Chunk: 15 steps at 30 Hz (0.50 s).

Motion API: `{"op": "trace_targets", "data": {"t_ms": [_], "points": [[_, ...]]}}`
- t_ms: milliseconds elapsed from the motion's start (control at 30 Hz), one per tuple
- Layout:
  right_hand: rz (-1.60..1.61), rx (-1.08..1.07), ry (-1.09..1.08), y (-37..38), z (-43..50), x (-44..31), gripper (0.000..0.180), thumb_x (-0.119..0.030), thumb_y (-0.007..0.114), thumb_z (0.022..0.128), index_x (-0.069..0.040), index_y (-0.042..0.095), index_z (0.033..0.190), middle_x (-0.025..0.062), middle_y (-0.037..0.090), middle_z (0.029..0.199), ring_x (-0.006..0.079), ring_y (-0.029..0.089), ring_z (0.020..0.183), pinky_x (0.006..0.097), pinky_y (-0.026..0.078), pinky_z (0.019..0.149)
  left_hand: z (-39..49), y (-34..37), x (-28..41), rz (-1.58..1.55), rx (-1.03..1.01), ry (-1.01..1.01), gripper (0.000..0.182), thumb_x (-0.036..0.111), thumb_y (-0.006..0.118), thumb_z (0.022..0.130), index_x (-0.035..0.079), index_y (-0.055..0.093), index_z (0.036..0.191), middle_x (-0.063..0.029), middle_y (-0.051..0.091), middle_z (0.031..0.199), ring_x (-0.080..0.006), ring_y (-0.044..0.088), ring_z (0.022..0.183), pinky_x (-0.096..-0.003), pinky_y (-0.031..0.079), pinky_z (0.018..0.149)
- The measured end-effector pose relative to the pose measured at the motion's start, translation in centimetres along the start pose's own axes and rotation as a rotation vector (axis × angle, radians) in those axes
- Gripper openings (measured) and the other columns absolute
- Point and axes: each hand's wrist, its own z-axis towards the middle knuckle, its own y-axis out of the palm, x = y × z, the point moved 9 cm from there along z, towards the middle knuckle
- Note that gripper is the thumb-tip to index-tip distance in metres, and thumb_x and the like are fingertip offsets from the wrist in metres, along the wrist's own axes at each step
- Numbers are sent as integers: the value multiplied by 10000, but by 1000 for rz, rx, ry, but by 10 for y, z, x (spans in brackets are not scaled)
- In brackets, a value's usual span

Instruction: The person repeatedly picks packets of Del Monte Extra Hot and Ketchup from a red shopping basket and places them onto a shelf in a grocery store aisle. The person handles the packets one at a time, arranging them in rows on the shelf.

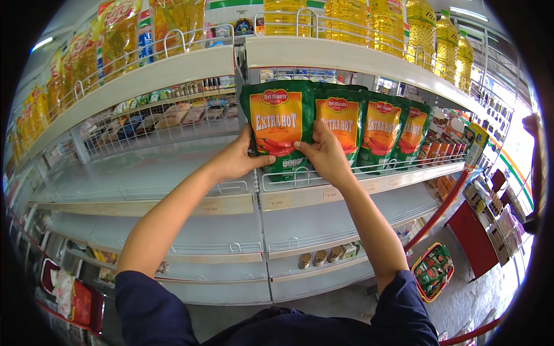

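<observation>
Both my hands hold a green and orange Del Monte chili sauce pouch upright at the left end of a shelf's wire rail. My left hand grips its lower left side, thumb across the front. My right hand pinches its right side, thumb on the printed chilies. To the right, a row of like pouches stands on the same shelf; the nearest one is partly covered by my right fingers. Whether the held pouch rests on the shelf is hard to tell.
Cooking oil bottles and oil pouches line the upper shelf. Cans stand right of the sauce pouches. Jars sit on a low shelf. A basket of green pouches is on the floor at right, near a red counter.
</observation>
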Motion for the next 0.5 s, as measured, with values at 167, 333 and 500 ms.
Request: {"op": "trace_targets", "data": {"t_ms": [167,333,500], "points": [[-300,100,89,-9,-9,-3,602,-133,738,843,110,424,1295,227,628,1027,269,678,909,348,528,751,-3,5,-15,-90,-76,-169,974,105,765,818,45,90,1517,-150,447,1384,-229,540,1162,-345,493,943],[-394,59,46,-11,-12,-18,495,-123,761,808,70,477,1165,120,564,815,180,605,701,297,494,637,2,5,-5,-40,-34,-66,923,90,769,803,11,142,1475,-166,474,1337,-227,559,1110,-344,525,878],[-350,102,19,-12,-13,-20,436,-84,757,801,52,488,1115,56,527,745,108,562,632,263,471,592,3,3,-6,44,-11,-80,839,58,770,792,-34,191,1392,-200,514,1282,-234,552,1146,-339,496,926]]}}
